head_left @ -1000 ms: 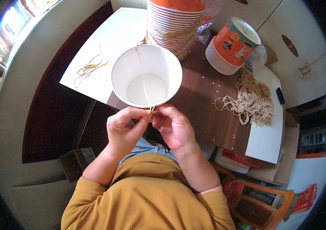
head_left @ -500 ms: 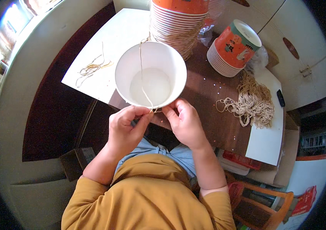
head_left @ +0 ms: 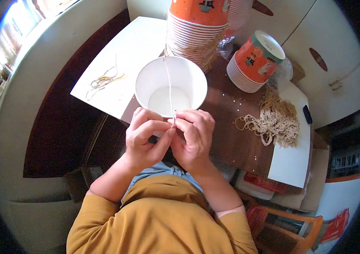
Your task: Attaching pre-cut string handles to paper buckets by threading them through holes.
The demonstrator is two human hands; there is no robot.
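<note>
A white paper bucket (head_left: 145,80) stands at the table's near edge, its open mouth facing me. Across that mouth runs a pale cord (head_left: 169,82), from the far rim down to the near rim. There my left hand (head_left: 143,133) pinches the cord between thumb and fingertips. My right hand (head_left: 194,137) is closed beside it, its thumb and forefinger on the same cord. The two sets of fingertips almost touch. Any knot between them is too small to make out.
Behind the bucket rises a tall stack of orange buckets (head_left: 199,15), cord around it. A shorter upside-down stack (head_left: 252,63) stands to its right. A heap of beige cords (head_left: 279,120) lies at right near a small black object (head_left: 307,114); loose strands (head_left: 104,81) lie at left.
My right hand has moved left and turned in toward my left hand. The cord runs straighter across the bucket's mouth, and the view has shifted slightly.
</note>
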